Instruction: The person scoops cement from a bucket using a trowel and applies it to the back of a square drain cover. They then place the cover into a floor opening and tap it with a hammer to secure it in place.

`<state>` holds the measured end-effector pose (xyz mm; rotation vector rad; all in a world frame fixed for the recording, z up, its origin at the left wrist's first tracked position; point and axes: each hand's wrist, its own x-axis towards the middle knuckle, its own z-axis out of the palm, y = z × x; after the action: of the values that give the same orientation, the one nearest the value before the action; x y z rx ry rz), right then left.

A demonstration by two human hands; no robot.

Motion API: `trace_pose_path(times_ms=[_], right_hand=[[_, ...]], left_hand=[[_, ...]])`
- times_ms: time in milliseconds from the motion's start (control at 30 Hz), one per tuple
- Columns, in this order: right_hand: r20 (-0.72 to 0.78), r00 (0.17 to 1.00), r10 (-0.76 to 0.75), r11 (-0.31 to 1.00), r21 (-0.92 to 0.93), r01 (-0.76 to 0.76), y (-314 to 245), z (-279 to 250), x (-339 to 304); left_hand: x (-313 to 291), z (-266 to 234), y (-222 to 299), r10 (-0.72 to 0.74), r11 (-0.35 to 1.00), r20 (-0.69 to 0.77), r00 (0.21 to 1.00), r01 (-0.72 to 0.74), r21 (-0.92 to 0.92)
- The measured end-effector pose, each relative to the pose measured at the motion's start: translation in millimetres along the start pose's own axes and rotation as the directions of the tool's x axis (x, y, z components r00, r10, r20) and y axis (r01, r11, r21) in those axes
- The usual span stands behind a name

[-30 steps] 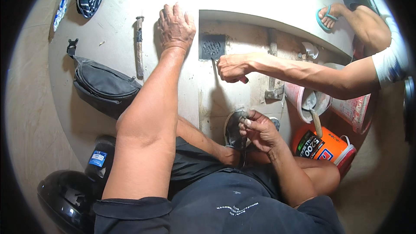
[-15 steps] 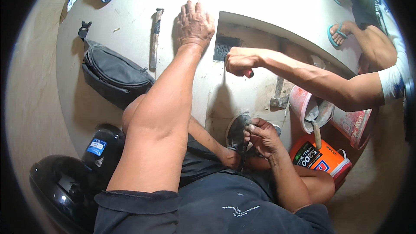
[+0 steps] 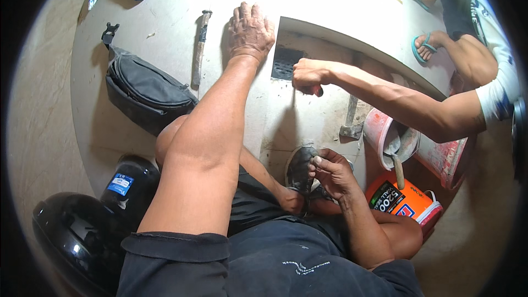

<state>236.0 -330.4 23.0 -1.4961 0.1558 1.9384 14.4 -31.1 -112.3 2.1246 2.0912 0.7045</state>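
My left hand (image 3: pixel 251 34) lies flat on the pale surface, fingers stretched out, beside the near-left corner of a rectangular opening (image 3: pixel 324 37). My right hand (image 3: pixel 333 174) is raised above my dark shoe (image 3: pixel 300 168), thumb and forefinger pinched together. Whatever may be between those fingertips is too small to make out. Across from the right, a co-worker's hand (image 3: pixel 309 73) is closed round a red-and-black handle (image 3: pixel 315 91), beside a dark drain grate (image 3: pixel 286 65) in the opening. What that handle belongs to is hidden.
A hammer (image 3: pixel 200 49) and a black waist bag (image 3: pixel 146 88) lie left of my left arm. Right of my feet are a hatchet-like tool (image 3: pixel 351 126), a pinkish bucket (image 3: pixel 379 137) with a trowel, and an orange tub (image 3: pixel 397 198). Black rounded objects (image 3: pixel 77 242) stand lower left.
The view has shifted slightly. The co-worker's fist has moved a little to the right, its handle tilted differently. My left hand stays flat; my right hand keeps its pinch.
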Motion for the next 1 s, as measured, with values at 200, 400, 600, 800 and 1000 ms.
trace_pose_path(times_ms=[200,400,600,800,1000], right_hand=[[0.019,1.000,-0.007,1.000,-0.018,0.007,4,2,-6],[-0.021,1.000,-0.022,1.000,-0.015,0.022,9,-6,-1],[-0.027,0.999,-0.039,0.999,0.008,0.039,6,-1,2],[-0.065,0.998,-0.021,0.996,-0.087,0.016,1,2,0],[-0.002,0.999,-0.038,0.998,-0.043,0.038,2,-3,5]], left_hand=[[4,-7,3,-0.001,0.999,0.046,0.999,0.003,-0.043],[6,-20,9,-0.052,0.996,0.184,0.982,0.065,-0.065],[3,-17,2,-0.069,0.995,0.159,0.985,0.079,-0.057],[0,-23,5,-0.047,0.999,0.100,0.994,0.046,0.012],[-1,-6,-7,-0.024,0.999,-0.013,1.000,0.023,-0.040]])
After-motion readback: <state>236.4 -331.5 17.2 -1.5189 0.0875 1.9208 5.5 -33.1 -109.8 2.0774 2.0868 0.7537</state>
